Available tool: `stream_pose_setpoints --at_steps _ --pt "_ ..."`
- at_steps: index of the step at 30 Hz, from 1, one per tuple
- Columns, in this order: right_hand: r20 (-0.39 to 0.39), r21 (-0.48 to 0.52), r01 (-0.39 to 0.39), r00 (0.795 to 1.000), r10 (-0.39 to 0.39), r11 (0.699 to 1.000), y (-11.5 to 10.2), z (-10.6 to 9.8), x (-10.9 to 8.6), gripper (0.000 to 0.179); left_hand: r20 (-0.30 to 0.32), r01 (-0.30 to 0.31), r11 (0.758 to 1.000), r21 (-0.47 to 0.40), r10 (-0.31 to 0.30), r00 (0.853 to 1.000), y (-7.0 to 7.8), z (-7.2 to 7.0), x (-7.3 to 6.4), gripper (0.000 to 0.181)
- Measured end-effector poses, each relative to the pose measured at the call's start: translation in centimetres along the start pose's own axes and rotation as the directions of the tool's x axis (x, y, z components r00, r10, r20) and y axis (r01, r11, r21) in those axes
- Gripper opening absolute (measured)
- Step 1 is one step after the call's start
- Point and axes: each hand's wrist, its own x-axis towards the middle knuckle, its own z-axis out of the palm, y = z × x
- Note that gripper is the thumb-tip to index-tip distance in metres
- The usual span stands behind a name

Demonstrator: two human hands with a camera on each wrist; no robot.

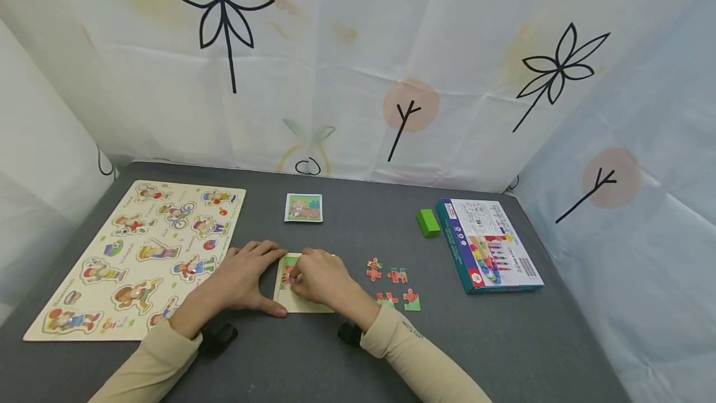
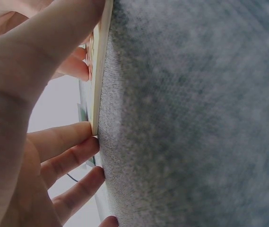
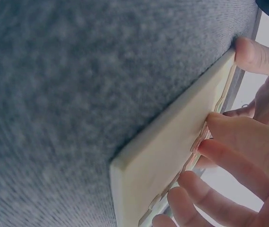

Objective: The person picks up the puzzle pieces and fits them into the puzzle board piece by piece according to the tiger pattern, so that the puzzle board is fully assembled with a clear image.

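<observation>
While both hands meet at the table's (image 1: 347, 353) near middle, the small wooden puzzle tray (image 1: 302, 303) lies flat between them, long axis running away from the person. Left hand (image 1: 246, 278): fingers straight, braced against the tray's left edge. Right hand (image 1: 321, 278): fingertips (image 3: 219, 124) curled down onto a puzzle piece (image 1: 288, 275) in the tray; the grip itself is hidden. Loose pieces (image 1: 394, 286) just right, nearer the right hand. Piece picture largely covered.

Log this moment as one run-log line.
left hand: steadies small pale wooden puzzle tray | right hand: presses piece into tray | loose orange-green jigsaw pieces: right of tray, grey table
</observation>
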Motion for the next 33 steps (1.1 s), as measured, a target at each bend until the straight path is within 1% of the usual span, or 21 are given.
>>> stream_pose_setpoints --at_steps 5,9,14,20,25,33 --pt "-0.002 0.005 0.004 1.000 -0.003 1.000 0.3 -0.2 -0.1 0.014 0.007 0.003 1.000 0.001 -0.003 1.000 0.0 0.0 0.0 0.111" --pt "-0.002 0.027 -0.022 1.000 0.022 0.999 1.1 -0.9 -0.5 0.021 0.012 0.002 1.000 0.001 -0.002 1.000 0.0 0.0 0.0 0.112" --pt "-0.013 0.065 -0.058 0.998 0.058 0.996 2.8 -2.2 -1.2 0.029 0.024 0.013 1.000 0.003 -0.013 1.000 0.0 0.0 0.1 0.113" --pt "-0.045 0.081 -0.082 0.995 0.086 0.993 5.2 -3.2 -2.5 0.029 0.034 0.018 1.000 0.003 -0.018 0.999 -0.1 -0.1 0.1 0.114" --pt "-0.058 0.077 -0.108 0.992 0.113 0.991 7.0 -3.5 -3.6 0.031 0.031 0.013 1.000 0.000 -0.013 0.999 0.0 -0.1 0.1 0.113" --pt "-0.042 0.087 -0.161 0.985 0.166 0.983 8.9 -3.2 -5.1 0.031 0.025 0.005 1.000 0.001 -0.005 1.000 -0.1 0.0 0.0 0.113"
